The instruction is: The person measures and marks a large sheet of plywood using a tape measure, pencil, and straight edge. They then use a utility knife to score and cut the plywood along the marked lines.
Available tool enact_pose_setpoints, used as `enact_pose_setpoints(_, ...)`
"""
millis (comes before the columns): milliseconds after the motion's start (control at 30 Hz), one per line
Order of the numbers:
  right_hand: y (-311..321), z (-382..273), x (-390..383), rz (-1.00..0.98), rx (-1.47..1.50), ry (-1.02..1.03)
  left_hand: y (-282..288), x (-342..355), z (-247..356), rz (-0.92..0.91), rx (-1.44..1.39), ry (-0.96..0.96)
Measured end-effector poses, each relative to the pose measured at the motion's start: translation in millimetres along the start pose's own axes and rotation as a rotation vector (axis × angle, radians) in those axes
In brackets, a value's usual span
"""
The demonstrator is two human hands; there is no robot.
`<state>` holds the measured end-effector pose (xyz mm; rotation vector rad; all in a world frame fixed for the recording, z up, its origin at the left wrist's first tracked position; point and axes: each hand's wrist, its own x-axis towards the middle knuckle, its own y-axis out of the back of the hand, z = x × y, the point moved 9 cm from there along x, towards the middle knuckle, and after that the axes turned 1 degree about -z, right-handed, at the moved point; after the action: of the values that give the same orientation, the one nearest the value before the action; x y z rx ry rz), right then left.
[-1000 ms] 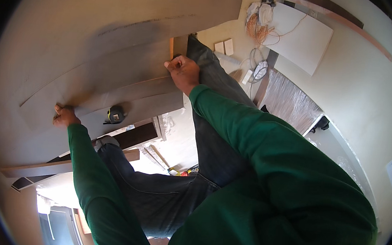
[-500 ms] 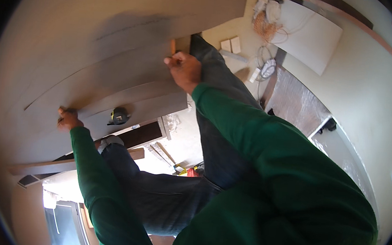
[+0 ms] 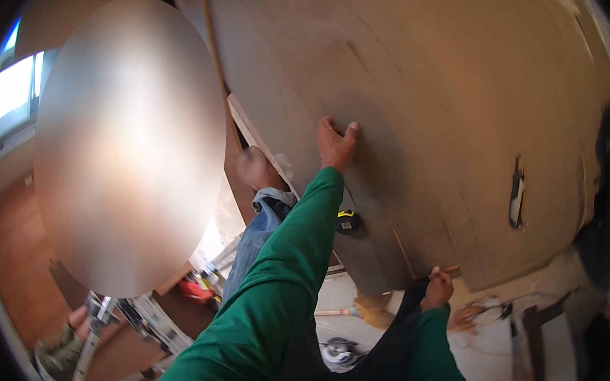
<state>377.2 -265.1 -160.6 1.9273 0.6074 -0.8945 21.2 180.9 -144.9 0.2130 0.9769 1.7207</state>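
A large grey-brown board lies before me, with dark lines across it. My left hand is over its left part, thumb and curled fingers apart and nothing seen between them. At the board's near right edge, my right hand pinches a thin orange-brown stick; its exact kind is unclear. A black and yellow tape measure rests on the board between my hands. Farther right on the board lies a slim black and white tool resembling a utility knife.
My foot is beside the board's left edge. Another person's hand is at lower left, near a metal tool. An orange cord lies beside a white panel. A blurred oval hides much of the left.
My view has swung left, bringing the other person's hand into sight. My left hand has moved farther across the board, its fingers now apart. My right hand stays by the orange-brown stick.
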Motion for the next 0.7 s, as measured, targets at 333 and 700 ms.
enact_pose_setpoints(333, -2.7, -19.5, -17.0, -0.068, -0.241, -0.220, 36.5, 39.8, -5.8, 0.356, -0.336, 0.174)
enact_pose_setpoints(700, 4.0, -30.4, -8.7, -0.132, -0.444, -0.299, 32.1, 43.4, 25.4, 0.355, -0.202, 0.363)
